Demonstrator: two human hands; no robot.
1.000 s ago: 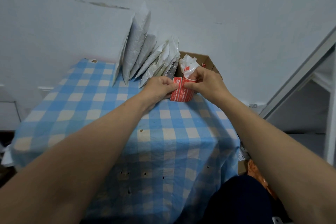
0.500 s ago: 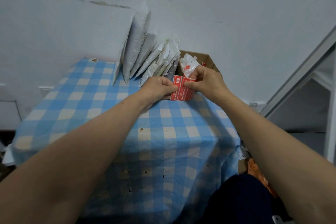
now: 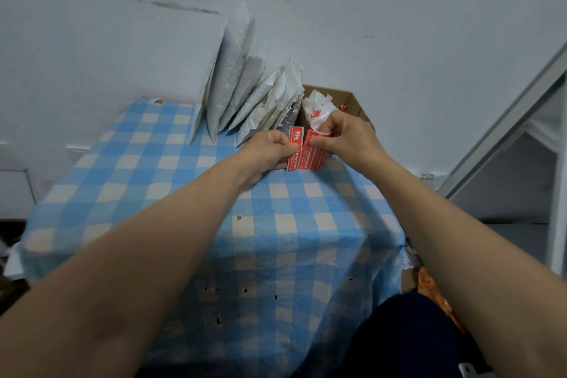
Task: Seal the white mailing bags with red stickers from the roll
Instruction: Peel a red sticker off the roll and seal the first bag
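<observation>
L hand (image 3: 270,152) is pinching one red sticker (image 3: 295,149), apparently peeling it away; R hand (image 3: 346,138) is gripping the roll (image 3: 315,156) as anchor (white bags (image 3: 242,92) are leaning just behind).

I reach well forward, my left hand (image 3: 270,153) pinching a red sticker (image 3: 295,147), my right hand (image 3: 348,139) just beside it curled round the sticker roll (image 3: 314,158).

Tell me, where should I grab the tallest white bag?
Probably pinch the bag near its top corner, coming down from above. It stands on edge, with shorter bags packed against its right side and another flat one on its left, so only the top sticks out free.
</observation>
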